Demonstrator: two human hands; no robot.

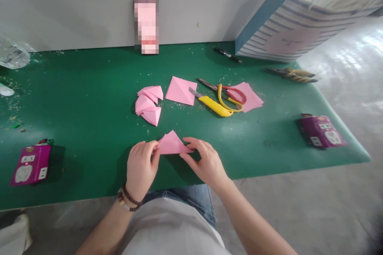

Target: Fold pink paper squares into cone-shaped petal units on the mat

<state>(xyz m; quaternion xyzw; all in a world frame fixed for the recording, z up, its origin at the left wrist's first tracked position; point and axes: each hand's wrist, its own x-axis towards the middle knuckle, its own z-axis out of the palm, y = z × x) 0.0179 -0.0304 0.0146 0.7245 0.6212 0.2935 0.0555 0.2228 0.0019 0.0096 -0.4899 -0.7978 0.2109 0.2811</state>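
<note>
A pink paper folded into a triangle lies near the front edge of the green table. My left hand pinches its left corner with curled fingers. My right hand presses on its right corner with fingertips together. Just behind sits a pile of folded pink pieces, a flat pink square with a diagonal crease, and a small stack of pink sheets.
Scissors with red and yellow handles and a yellow utility knife lie beside the sheets. A black pen, pliers, a striped bag, two purple power strips and a plastic bottle ring the table.
</note>
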